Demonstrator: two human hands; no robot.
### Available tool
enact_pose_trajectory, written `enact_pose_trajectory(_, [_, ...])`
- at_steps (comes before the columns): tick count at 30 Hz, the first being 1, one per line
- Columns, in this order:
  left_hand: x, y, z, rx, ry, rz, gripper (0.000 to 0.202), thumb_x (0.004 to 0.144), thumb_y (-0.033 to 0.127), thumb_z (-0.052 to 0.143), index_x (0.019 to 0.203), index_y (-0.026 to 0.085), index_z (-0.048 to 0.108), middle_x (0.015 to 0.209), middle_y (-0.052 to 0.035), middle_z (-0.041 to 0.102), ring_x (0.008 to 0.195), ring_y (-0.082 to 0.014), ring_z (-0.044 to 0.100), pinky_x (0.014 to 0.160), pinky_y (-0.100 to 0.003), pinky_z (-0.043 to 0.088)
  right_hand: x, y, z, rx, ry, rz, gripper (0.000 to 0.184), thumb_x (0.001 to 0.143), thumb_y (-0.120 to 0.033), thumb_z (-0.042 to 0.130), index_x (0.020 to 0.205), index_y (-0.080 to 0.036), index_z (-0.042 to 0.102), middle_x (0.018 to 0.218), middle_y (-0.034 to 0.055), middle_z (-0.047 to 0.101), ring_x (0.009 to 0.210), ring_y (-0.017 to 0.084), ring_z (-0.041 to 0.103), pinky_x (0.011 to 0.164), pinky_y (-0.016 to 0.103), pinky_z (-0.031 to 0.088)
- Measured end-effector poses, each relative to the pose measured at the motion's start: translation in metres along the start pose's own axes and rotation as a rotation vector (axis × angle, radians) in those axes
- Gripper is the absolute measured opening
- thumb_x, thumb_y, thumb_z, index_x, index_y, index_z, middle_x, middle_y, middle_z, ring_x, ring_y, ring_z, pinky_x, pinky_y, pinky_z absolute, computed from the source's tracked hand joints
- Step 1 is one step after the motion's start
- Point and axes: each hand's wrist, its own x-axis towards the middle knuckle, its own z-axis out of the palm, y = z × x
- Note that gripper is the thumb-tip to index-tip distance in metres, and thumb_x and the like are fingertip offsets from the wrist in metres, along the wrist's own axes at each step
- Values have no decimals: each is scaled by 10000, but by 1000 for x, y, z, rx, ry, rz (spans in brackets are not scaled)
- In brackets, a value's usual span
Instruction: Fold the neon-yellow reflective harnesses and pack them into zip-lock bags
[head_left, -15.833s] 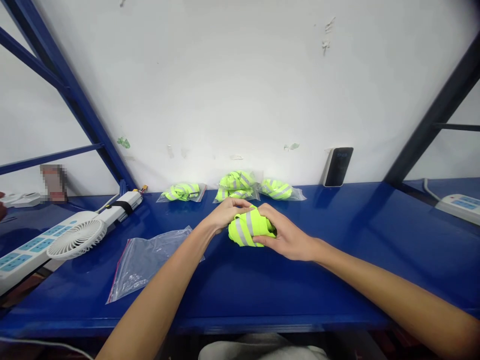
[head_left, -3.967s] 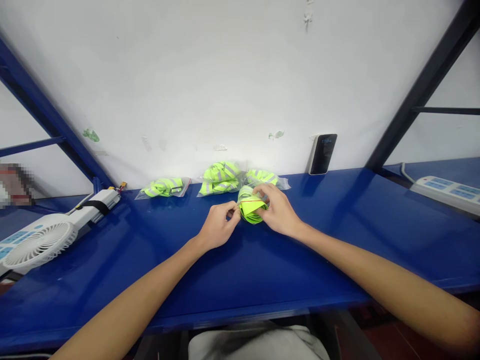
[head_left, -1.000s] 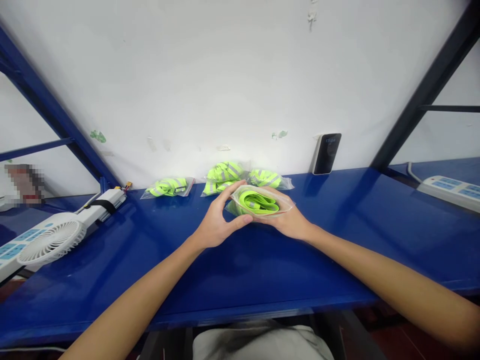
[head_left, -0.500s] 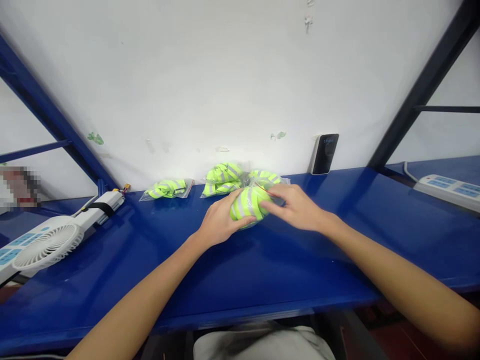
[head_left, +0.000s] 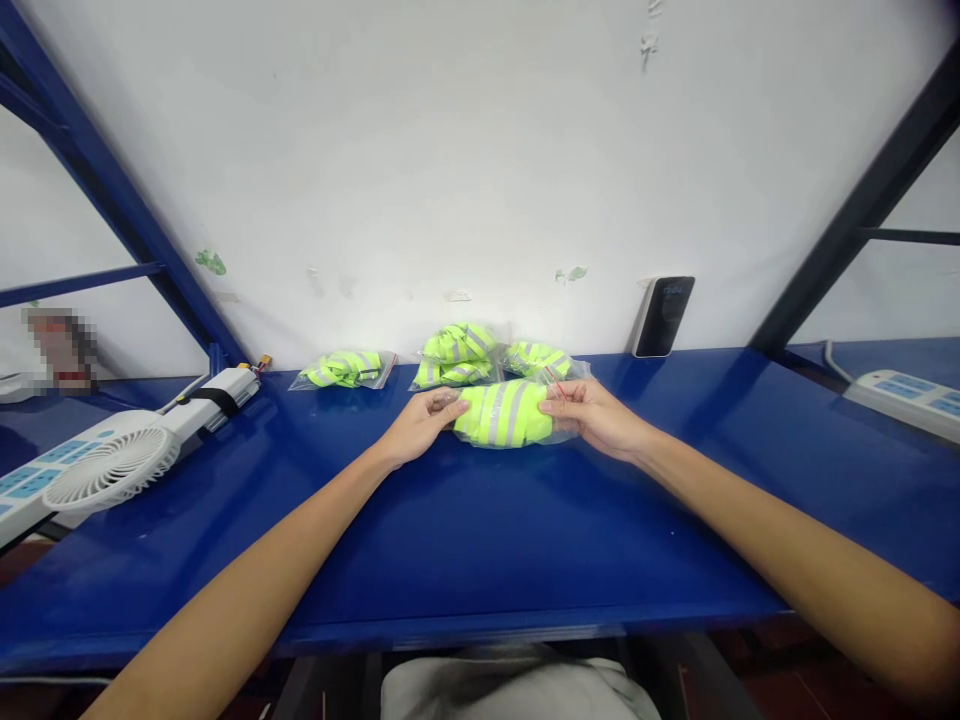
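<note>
A clear plastic bag holding a folded neon-yellow reflective vest (head_left: 501,413) with silver stripes is stretched level between my hands, above the blue table. My left hand (head_left: 421,424) pinches its left end, thumb on the front. At the right end, by the bag's red seal line, my right hand (head_left: 596,415) grips with thumb in front and fingers behind. Just beyond lie more bagged vests: a stack (head_left: 456,355) behind the left half, one bag (head_left: 537,358) partly hidden behind the right half, and a single bag (head_left: 343,369) farther left.
A white handheld fan (head_left: 112,468) and a power strip (head_left: 56,470) lie at the left of the blue table (head_left: 525,560). A black-faced device (head_left: 663,316) leans on the white wall; another power strip (head_left: 911,400) sits right. Blue rack posts (head_left: 135,200) frame the sides.
The bagged vest has turned to lie level and flatter between my hands. My left hand has shifted from around its side to pinching its left end; my right hand now grips the right end.
</note>
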Motion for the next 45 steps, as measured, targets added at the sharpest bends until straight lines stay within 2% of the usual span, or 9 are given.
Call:
enact_pose_trajectory(5, [4, -4, 9, -241, 208, 5, 476, 796, 540, 690, 1111, 191, 614, 1047, -57, 691, 940, -189, 654, 803, -306, 544, 1, -8, 9, 130, -84, 29, 272, 859, -239, 504, 1032, -139, 690, 956, 115, 728, 881, 240, 696, 846, 482, 575])
enact_pose_trajectory(9, [5, -4, 15, -248, 283, 116, 468, 817, 561, 655, 1111, 200, 607, 1097, -45, 688, 977, -190, 651, 827, -286, 533, 5, 3, 8, 204, 131, 90, 182, 815, -206, 650, 994, -180, 640, 867, 57, 715, 728, 174, 700, 780, 400, 614])
enact_pose_trajectory(11, [4, -3, 19, -235, 301, 163, 476, 835, 566, 634, 1139, 201, 604, 1127, -47, 684, 1007, -189, 646, 871, -283, 515, 5, 10, 8, 255, 142, 114, 257, 762, -213, 753, 968, -208, 599, 838, 13, 707, 694, 151, 699, 741, 365, 622])
enact_pose_trajectory(17, [-3, -1, 20, -151, 121, 80, 589, 709, 467, 793, 1191, 185, 602, 1087, -68, 693, 997, -226, 652, 879, -318, 507, 0, 13, 16, 265, 68, 160, 518, 638, -202, 872, 1091, -219, 622, 918, 27, 742, 805, 197, 734, 743, 366, 627])
enact_pose_trajectory(24, [-10, 15, 15, 180, 25, 140, 587, 629, 373, 853, 1155, 193, 665, 1228, -82, 646, 1160, -296, 579, 976, -364, 462, 1, 19, 11, 130, -80, 91, 366, 677, -243, 833, 1016, -152, 730, 856, 54, 757, 775, 198, 718, 682, 302, 577])
enact_pose_trajectory(30, [-15, 23, 20, 245, -17, 199, 651, 668, 378, 836, 1264, 227, 624, 1387, -77, 563, 1282, -315, 511, 1087, -390, 390, -1, 18, 13, -16, -119, 37, 288, 698, -285, 811, 946, -147, 761, 820, 35, 755, 725, 185, 694, 675, 297, 548])
enact_pose_trajectory(38, [-10, 21, 10, 298, -61, 116, 678, 699, 433, 811, 1310, 239, 589, 1414, -75, 542, 1274, -318, 514, 1084, -420, 389, 2, 11, 22, -285, -4, -196, 257, 746, -377, 755, 911, -181, 775, 807, 36, 739, 767, 228, 678, 732, 353, 546])
enact_pose_trajectory(42, [-4, 13, 4, 280, 50, 131, 584, 711, 448, 799, 1215, 195, 650, 1323, -86, 614, 1278, -314, 510, 1090, -408, 383, 8, 15, 3, -489, 245, -203, 289, 759, -367, 719, 977, -180, 752, 661, 21, 668, 611, 192, 600, 644, 349, 515])
enact_pose_trajectory(45, [-1, 5, 4, 104, 111, 112, 562, 702, 421, 813, 1191, 187, 664, 1280, -89, 640, 1226, -303, 554, 1033, -387, 435, 9, 12, -12, -465, 366, -176, 289, 823, -420, 630, 946, -179, 732, 796, 57, 688, 705, 198, 619, 686, 344, 512])
